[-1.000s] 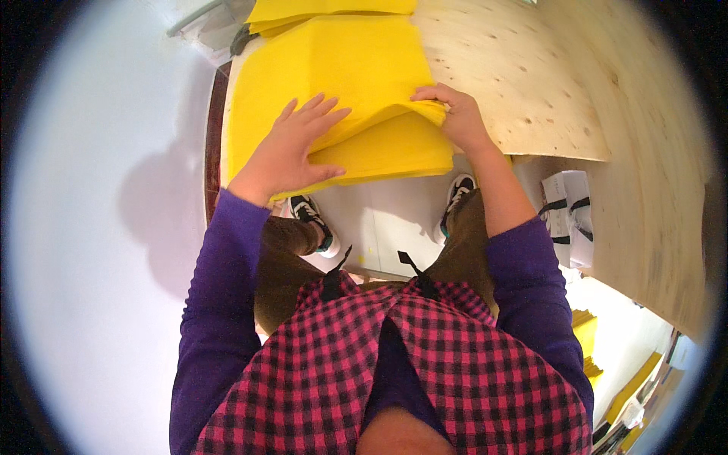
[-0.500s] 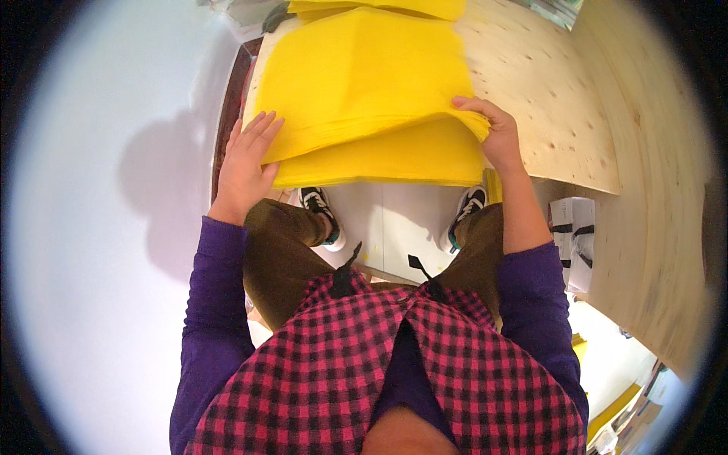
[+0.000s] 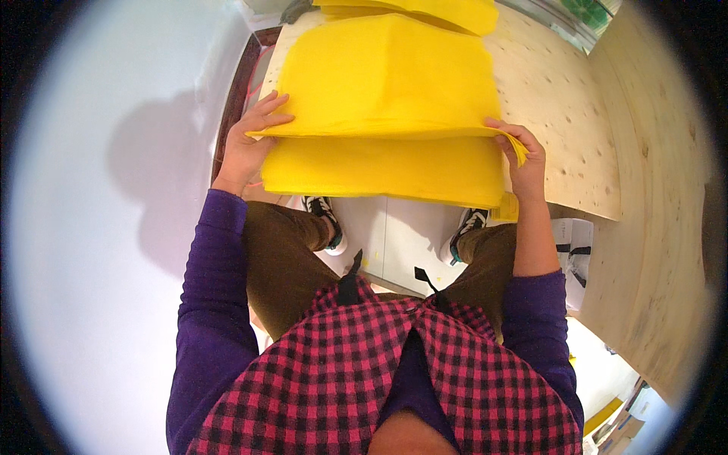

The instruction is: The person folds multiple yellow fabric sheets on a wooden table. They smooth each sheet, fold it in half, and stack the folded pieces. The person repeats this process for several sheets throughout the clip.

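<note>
Several thin yellow fabric-like sheets [image 3: 387, 83] are lifted at their near edge. Beneath them a lower stack of the same yellow sheets [image 3: 383, 168] lies on the wooden table, its front overhanging toward me. My left hand [image 3: 258, 136] is closed on the lifted sheets' left corner, thumb below and fingers on top. At the right corner, my right hand [image 3: 523, 155] pinches the sheets, and their corner bends down between thumb and fingers. The raised edge runs nearly straight from one hand to the other, with a gap above the lower stack.
Another yellow stack [image 3: 425, 14] lies at the table's far end beside a dark grey object [image 3: 296, 10]. The pale plywood table [image 3: 565, 106] extends right to an upright wooden panel [image 3: 660, 174]. A white wall [image 3: 98, 250] borders the left. White bags with black straps [image 3: 574, 250] sit low at right.
My left hand has gone from lying with fingers spread at the edge to gripping the left corner. The lifted edge is straighter now. My right hand, still pinching, appears lower and farther right.
</note>
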Available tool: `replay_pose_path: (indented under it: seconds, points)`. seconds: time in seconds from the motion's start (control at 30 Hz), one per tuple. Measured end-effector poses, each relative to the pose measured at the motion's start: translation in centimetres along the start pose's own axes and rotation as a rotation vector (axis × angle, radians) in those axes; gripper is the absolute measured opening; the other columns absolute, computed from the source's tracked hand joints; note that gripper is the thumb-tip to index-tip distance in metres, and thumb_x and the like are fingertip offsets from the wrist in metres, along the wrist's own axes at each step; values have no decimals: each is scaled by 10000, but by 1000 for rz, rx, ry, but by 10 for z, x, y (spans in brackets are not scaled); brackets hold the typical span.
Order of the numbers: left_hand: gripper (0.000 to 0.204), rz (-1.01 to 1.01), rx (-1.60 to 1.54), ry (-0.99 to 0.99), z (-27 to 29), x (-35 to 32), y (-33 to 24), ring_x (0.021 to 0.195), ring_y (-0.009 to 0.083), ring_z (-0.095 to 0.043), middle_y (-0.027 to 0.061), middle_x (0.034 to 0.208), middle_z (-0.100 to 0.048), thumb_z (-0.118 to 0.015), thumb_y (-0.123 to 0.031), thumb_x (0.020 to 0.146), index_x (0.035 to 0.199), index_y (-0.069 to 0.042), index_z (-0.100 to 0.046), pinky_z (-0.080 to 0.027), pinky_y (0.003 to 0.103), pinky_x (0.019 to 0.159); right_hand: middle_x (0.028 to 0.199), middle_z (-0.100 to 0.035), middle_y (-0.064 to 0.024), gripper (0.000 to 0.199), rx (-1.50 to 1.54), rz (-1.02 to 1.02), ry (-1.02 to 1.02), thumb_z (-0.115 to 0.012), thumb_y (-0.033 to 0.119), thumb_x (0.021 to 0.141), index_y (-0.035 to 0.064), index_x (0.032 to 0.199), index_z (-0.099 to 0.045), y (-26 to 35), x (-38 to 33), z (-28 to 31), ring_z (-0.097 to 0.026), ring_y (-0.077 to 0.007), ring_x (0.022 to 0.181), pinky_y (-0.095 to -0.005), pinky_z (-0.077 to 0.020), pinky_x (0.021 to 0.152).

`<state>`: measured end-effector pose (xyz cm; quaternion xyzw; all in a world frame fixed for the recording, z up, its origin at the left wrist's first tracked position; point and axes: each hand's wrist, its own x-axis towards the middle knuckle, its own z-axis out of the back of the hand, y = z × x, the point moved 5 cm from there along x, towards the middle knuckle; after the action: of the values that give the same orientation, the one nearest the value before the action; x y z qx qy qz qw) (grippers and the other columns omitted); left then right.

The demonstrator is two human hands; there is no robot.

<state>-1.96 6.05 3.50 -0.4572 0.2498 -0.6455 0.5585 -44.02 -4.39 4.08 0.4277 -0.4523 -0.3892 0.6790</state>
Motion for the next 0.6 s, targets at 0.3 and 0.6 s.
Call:
replay_pose_path:
  seconds: [0.3,0.6]
  points:
    - [235,-109,-49,-92,17,14,-24,1244,259,-500,112,1103,-673,-560,94,799,947,-18,-705,-341,374,1078,1021,-696,-70,178,-231,185,-45,-627,-64,834,24,984,-661,12,2,10,-636,-157,975,-294,-489,910]
    - [218,179,-428,-60,12,-8,-16,1035,164,-590,93,1110,-650,-598,-54,897,1102,14,-624,-433,301,937,894,-637,2,176,17,-146,-110,-675,107,874,2,1012,-642,0,-13,21,-571,-82,814,-224,-454,739]
